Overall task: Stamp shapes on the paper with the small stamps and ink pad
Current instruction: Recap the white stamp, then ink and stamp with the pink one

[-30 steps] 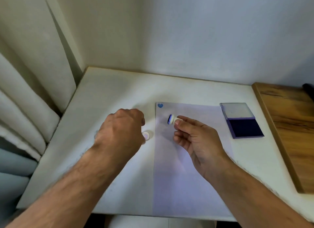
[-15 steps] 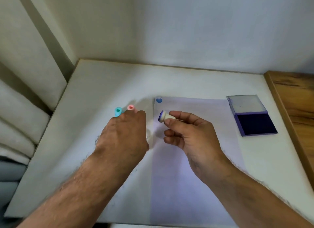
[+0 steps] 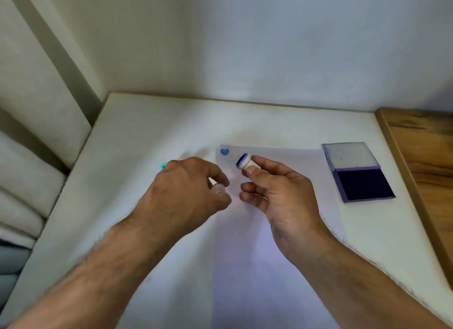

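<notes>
- My right hand (image 3: 277, 194) pinches one small stamp (image 3: 245, 162) between thumb and forefinger, its inked blue face turned up and to the left, above the top of the paper (image 3: 269, 243).
- My left hand (image 3: 186, 194) has its fingers curled over a small pale round piece (image 3: 217, 188); it seems a cap or another stamp, but it is blurred and I cannot tell.
- I judge that the stamp is inked and not yet pressed; the next move calls for turning its face down and pressing flat beside the heart print (image 3: 224, 151).
- I count: one print, one open ink pad (image 3: 362, 183) right of the paper, one stamp in hand, one teal stamp (image 3: 163, 166) half hidden behind my left hand.
</notes>
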